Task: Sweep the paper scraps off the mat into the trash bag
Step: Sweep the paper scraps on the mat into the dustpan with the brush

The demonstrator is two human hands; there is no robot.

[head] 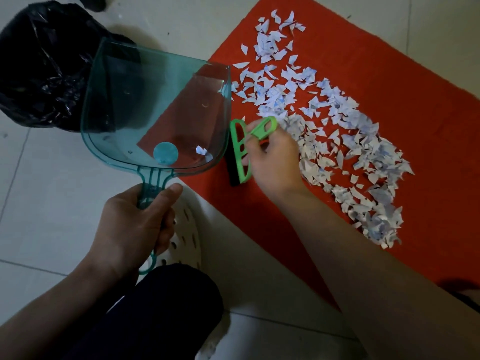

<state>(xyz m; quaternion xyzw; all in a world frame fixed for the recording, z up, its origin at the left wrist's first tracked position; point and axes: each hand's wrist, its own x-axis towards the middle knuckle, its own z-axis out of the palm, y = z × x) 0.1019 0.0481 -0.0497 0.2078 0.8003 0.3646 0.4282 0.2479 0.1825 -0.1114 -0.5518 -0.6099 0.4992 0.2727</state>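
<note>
A red mat [389,81] lies on the tiled floor, covered by a long band of white paper scraps [335,131]. My left hand [135,224] grips the handle of a clear teal dustpan [155,105], held raised over the mat's left corner and the edge of the black trash bag [44,66]. One or two scraps [201,150] lie in the pan. My right hand [272,159] holds a small green brush [242,149] with black bristles, just right of the pan's side wall, at the near end of the scraps.
A white perforated slipper [185,237] sits under my left hand on the floor. A dark trouser knee [168,302] fills the lower middle. Pale floor tiles [41,162] surround the mat.
</note>
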